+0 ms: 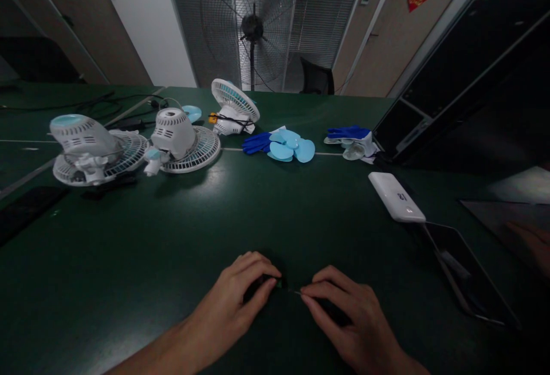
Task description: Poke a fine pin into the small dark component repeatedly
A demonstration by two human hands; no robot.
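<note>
Near the front middle of the dark green table (240, 214), my left hand (244, 289) is closed, thumb and fingers pinched on a small dark item with a bit of green at its tip. To its right, my right hand (348, 306) pinches a thin, light, pin-like piece (295, 292) that points toward the left hand. A narrow gap separates the fingertips of the two hands. Both items are too small and dim to name.
Small white fans (174, 134) lie at the back left. Light blue fan blades (292, 145) and blue-white gloves (352, 141) are farther back. A white device (396, 196) and a black tablet-like device (468, 272) lie right, near a large dark case (464, 88).
</note>
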